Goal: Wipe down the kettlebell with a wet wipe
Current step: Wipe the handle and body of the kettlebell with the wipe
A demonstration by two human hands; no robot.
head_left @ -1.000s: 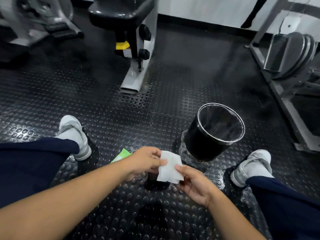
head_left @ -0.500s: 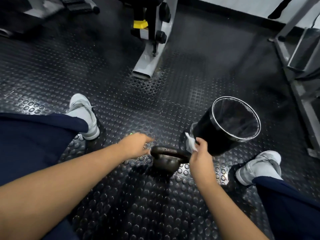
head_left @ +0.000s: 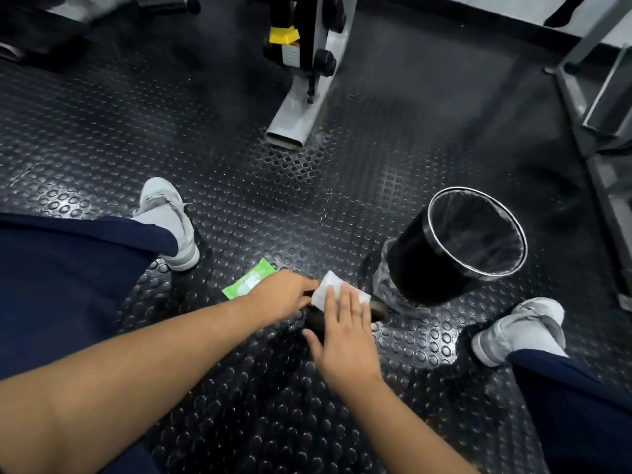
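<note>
We are wiping: flat right hand [head_left: 345, 333] presses wipe [head_left: 326, 285] onto kettlebell [head_left: 378, 309], left hand [head_left: 280, 295] grip unclear; next, rub all round

Navy trousers [head_left: 61, 285] (grey sneakers [head_left: 167, 224])

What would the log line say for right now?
step: wiping | right hand: presses wet wipe flat on kettlebell | left hand: at kettlebell's left side, grip unclear
</note>
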